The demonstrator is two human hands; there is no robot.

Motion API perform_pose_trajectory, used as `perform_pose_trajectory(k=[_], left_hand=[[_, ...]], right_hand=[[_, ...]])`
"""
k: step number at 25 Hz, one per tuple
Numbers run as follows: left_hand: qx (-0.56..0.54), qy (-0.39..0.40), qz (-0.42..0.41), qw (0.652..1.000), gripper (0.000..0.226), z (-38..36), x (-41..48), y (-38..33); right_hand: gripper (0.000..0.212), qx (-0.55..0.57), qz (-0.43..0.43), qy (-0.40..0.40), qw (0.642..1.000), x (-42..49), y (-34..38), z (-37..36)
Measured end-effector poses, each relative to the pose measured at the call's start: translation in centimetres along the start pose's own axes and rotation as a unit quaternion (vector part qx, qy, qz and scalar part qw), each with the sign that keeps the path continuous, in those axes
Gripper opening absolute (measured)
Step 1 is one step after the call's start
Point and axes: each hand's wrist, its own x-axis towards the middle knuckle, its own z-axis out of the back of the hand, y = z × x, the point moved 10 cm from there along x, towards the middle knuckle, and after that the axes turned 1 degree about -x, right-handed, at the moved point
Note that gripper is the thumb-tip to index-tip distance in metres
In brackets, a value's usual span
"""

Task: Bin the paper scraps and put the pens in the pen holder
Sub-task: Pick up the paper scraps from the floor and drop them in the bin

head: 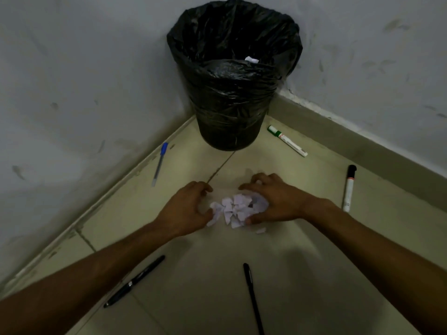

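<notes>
Ignored a blue pen [160, 163] beside the left wall. Cupped the left hand [187, 206] against the left edge of the scraps [238, 206] with curled fingers; clamped the right hand [273, 201] over their right side, with the thumb tucked under. Faced the bin [232, 76] dead ahead in the corner, just past the pile, across open floor. Left green marker [286, 140] and black marker [349, 187] untouched, well right. Found no holder in view.

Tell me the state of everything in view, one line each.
bin: upright, open, lined, one scrap inside.
paper scraps: piled on floor, not yet binned.
left hand: cupped against the pile.
right hand: curled over the pile.
blue pen: capped, lying on floor.
green marker: lying beside bin.
black-capped marker: lying on floor.
black pens: both lying on floor.
</notes>
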Motion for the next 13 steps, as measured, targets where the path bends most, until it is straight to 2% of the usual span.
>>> perform_pose_trajectory(k=[2, 3, 4, 6, 8, 9, 11, 13], left_hand=[[0.106, 0.035, -0.008, 0.994, 0.101, -0.6, -0.5, 0.2], [0.119, 0.063, -0.002, 0.991, 0.111, -1.3, -0.5, 0.1], [0.114, 0.083, -0.005, 0.990, 0.115, -2.1, -0.5, -0.6], [0.114, 0.084, -0.062, 0.988, 0.103, -3.7, -0.2, -3.5], [0.143, 0.025, -0.140, 0.979, 0.082, -5.0, -0.2, -6.2], [0.138, 0.011, -0.148, 0.979, 0.074, -5.6, -0.1, -6.5], [0.094, 0.007, -0.117, 0.989, 0.059, -6.0, 0.2, -5.8], [0.064, 0.008, -0.081, 0.995, 0.045, -5.7, 0.4, -4.6]], right_hand=[[0.112, -0.015, -0.070, 0.007, 0.997, -2.5, -1.6, -0.9], [0.118, -0.024, -0.085, 0.009, 0.996, -3.3, -1.6, -1.6], [0.121, -0.025, -0.091, -0.001, 0.996, -3.5, -1.3, -2.4], [0.120, 0.006, -0.089, -0.041, 0.995, -2.5, -0.4, -3.7], [0.101, 0.030, -0.076, -0.094, 0.992, -1.3, 0.5, -4.4], [0.086, 0.043, -0.069, -0.117, 0.990, -0.9, 0.7, -4.7], [0.053, 0.099, -0.069, -0.152, 0.981, -1.2, 0.4, -4.5], [0.030, 0.159, -0.054, -0.173, 0.970, -2.0, 0.5, -3.7]])
